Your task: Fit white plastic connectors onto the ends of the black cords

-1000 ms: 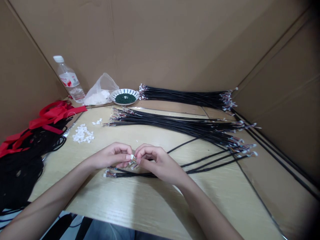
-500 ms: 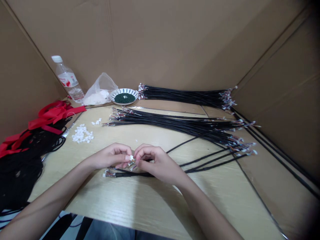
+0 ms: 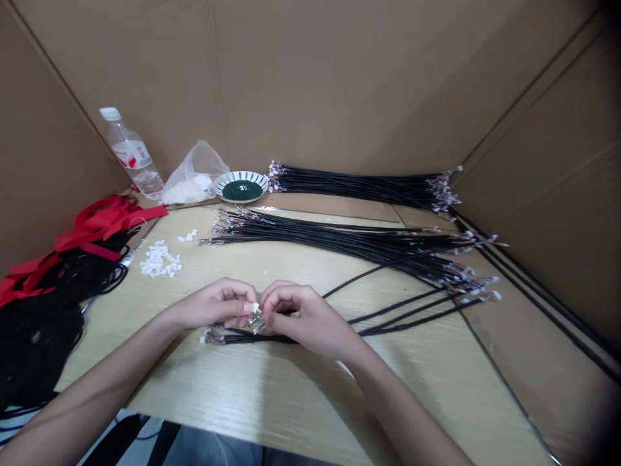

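Near the middle of the table, my left hand (image 3: 224,304) pinches a small white connector (image 3: 255,308) between thumb and fingers. Close on its right, my right hand (image 3: 297,312) is closed on thin wires (image 3: 257,320) at the end of a black cable. The exact fingertip contact is too small to make out. Beneath my hands, several black cables (image 3: 237,339) lie with white connectors at their left ends. A larger bundle of black cables (image 3: 334,236) stretches across the table behind my hands.
Loose white connectors (image 3: 160,260) lie at left. Farther back are a bottle (image 3: 133,155), a plastic bag (image 3: 194,181), a plate (image 3: 242,176) of green bits and another cable bundle (image 3: 359,183). Red ribbons (image 3: 101,220) and black cords (image 3: 43,336) fill the left edge. Cardboard walls (image 3: 339,84) surround the table.
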The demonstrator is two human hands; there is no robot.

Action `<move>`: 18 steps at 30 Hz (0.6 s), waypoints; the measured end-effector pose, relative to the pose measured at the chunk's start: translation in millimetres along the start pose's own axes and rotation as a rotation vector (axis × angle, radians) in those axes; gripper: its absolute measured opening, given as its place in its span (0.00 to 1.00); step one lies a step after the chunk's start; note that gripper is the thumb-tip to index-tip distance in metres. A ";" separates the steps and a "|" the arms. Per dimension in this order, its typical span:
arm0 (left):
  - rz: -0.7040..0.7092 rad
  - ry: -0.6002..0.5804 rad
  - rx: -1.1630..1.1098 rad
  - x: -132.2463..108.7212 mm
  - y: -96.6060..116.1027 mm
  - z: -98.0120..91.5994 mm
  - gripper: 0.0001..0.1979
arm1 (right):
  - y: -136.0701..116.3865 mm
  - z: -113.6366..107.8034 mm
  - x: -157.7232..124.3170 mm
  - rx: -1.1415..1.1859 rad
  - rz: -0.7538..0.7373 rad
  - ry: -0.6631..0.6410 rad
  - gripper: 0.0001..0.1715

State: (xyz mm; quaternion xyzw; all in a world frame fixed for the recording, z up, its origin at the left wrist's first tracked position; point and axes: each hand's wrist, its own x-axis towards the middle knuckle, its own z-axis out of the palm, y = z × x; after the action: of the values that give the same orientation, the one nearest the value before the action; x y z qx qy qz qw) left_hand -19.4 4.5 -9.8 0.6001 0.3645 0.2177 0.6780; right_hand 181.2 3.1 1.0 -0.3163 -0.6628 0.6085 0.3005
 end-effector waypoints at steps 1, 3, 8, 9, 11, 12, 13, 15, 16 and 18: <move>0.000 0.001 0.001 0.1 -0.1 -0.1 0.15 | -0.1 -0.1 0.1 -0.003 0.001 0.000 0.05; -0.001 0.001 0.003 0.3 -0.6 -0.3 0.15 | -0.2 -0.2 0.0 -0.008 0.005 -0.002 0.05; 0.001 -0.003 0.006 0.0 -1.4 -0.3 0.14 | 0.3 -0.1 0.2 -0.003 0.006 -0.005 0.05; 0.001 -0.001 0.003 -0.2 -1.3 -0.3 0.14 | 0.4 0.0 0.4 -0.003 0.003 0.002 0.05; 0.001 0.002 -0.008 -0.8 -1.0 -0.2 0.15 | 0.3 0.1 0.7 -0.001 -0.008 0.016 0.06; 0.000 0.000 -0.016 -1.0 -0.9 -0.2 0.15 | 0.2 0.2 0.7 0.001 -0.013 0.023 0.06; -0.002 -0.005 -0.025 -1.1 -0.6 -0.1 0.15 | 0.0 0.3 0.5 0.004 -0.016 0.026 0.06; -0.011 -0.021 -0.043 -1.3 -0.2 0.1 0.14 | -0.5 0.6 -0.4 0.007 -0.008 0.027 0.05; -0.017 -0.029 -0.051 -1.3 0.1 0.3 0.14 | -0.7 0.7 -1.0 0.007 0.000 0.025 0.05; -0.024 -0.039 -0.062 -1.3 0.5 0.7 0.13 | -1.2 0.9 -1.9 0.006 0.014 0.023 0.05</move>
State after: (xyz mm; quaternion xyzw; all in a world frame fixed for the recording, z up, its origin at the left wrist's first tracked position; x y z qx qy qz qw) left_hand -19.7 3.2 -9.0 0.5787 0.3513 0.2088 0.7058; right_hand 181.5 0.9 2.1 -0.3269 -0.6554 0.6088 0.3049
